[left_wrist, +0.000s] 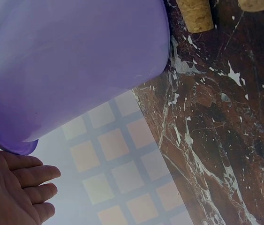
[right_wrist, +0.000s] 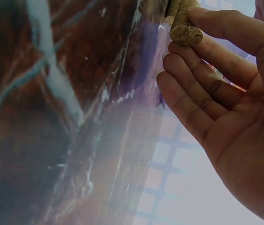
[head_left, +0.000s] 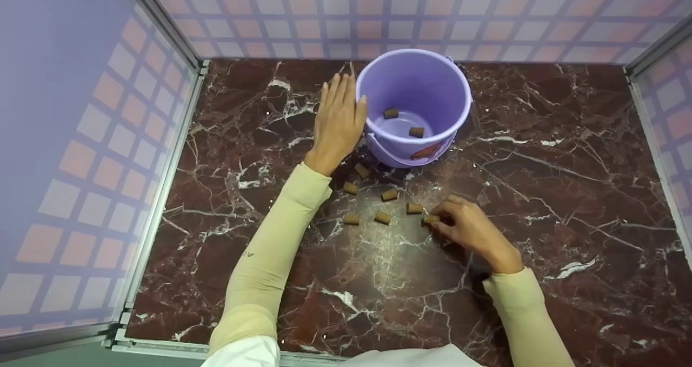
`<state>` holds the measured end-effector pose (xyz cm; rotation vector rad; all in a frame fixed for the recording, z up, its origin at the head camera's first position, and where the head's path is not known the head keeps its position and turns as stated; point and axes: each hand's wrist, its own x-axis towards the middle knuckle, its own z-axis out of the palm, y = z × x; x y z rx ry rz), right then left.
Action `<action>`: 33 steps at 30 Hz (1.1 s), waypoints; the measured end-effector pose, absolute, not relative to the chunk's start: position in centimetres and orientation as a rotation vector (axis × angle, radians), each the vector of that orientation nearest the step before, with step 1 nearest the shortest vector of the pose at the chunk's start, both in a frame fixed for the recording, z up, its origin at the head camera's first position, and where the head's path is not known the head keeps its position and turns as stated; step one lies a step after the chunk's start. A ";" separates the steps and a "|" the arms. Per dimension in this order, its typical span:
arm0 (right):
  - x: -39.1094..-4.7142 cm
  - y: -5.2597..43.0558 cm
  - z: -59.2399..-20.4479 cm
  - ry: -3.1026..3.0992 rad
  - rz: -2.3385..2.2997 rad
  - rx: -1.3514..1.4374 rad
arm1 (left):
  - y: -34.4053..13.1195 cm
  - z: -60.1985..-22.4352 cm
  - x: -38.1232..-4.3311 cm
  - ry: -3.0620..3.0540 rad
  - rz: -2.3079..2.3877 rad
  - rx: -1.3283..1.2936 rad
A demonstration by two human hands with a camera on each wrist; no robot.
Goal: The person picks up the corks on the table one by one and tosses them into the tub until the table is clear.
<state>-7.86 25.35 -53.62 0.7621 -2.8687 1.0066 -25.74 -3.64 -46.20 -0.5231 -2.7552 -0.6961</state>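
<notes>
A purple bucket (head_left: pixel 413 97) stands upright near the back of the table, with two corks (head_left: pixel 391 113) visible inside it. My left hand (head_left: pixel 339 115) rests against the bucket's left rim, fingers straight; the left wrist view shows the fingers (left_wrist: pixel 35 180) beside the purple wall. In front of the bucket my right hand (head_left: pixel 467 224) pinches a cork (right_wrist: pixel 186 23) between thumb and fingers at tabletop level. Close to that hand lies another cork (head_left: pixel 414 208). Several more brown corks (head_left: pixel 382 217) are scattered between the two arms.
The dark red marbled tabletop (head_left: pixel 562 194) has white veins. Checkered panels (head_left: pixel 303 21) in metal frames border it at the back, left and right. The bucket's handle (head_left: pixel 386 153) hangs down at its front, next to a red picture (head_left: pixel 427 151).
</notes>
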 end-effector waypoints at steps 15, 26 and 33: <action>-8.8 26.0 -51.8 -2.843 1.053 0.674 | -3.7 -46.2 -25.7 -2.757 -0.670 -0.528; -10.1 26.3 -49.9 -2.739 0.972 0.676 | -3.8 -46.1 -25.7 -2.752 -0.671 -0.530; -10.8 26.5 -48.5 -2.677 0.947 0.713 | -3.8 -46.1 -25.8 -2.761 -0.649 -0.538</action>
